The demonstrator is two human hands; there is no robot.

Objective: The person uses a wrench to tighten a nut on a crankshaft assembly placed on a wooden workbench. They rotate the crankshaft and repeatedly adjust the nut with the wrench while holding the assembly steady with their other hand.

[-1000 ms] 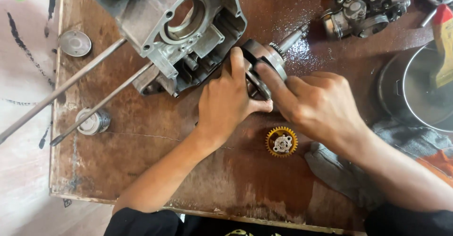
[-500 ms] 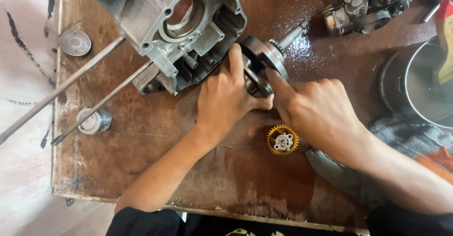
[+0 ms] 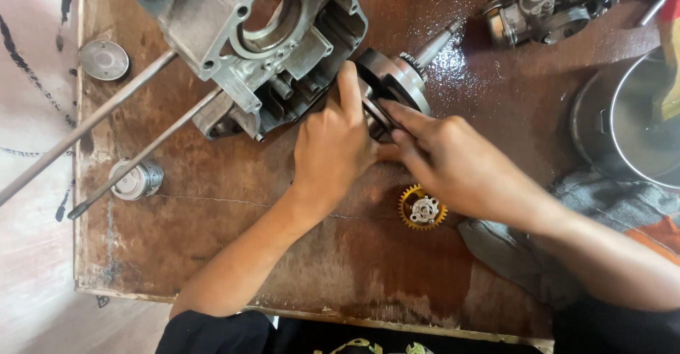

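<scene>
A dark steel crankshaft (image 3: 398, 79) with a toothed end and a thin shaft lies on the oily brown wooden board (image 3: 212, 255), right beside a grey aluminium engine case (image 3: 255, 35). My left hand (image 3: 333, 145) grips the crankshaft's near side, its index finger stretched up along the part. My right hand (image 3: 453, 166) holds the same crankshaft from the right, fingertips on its lower edge. A small yellow gear (image 3: 422, 208) lies on the board just below my right hand.
Two long metal rods (image 3: 127, 163) cross the board's left side. A piston (image 3: 137, 180) and a round metal cap (image 3: 104, 59) lie at the left. A carburettor-like assembly (image 3: 545, 3) sits top right, a steel bowl (image 3: 630, 120) at the right edge, a grey rag (image 3: 524, 255) below it.
Both hands stay on the crankshaft with only slight finger shifts. The view has drifted a little; nothing else moved.
</scene>
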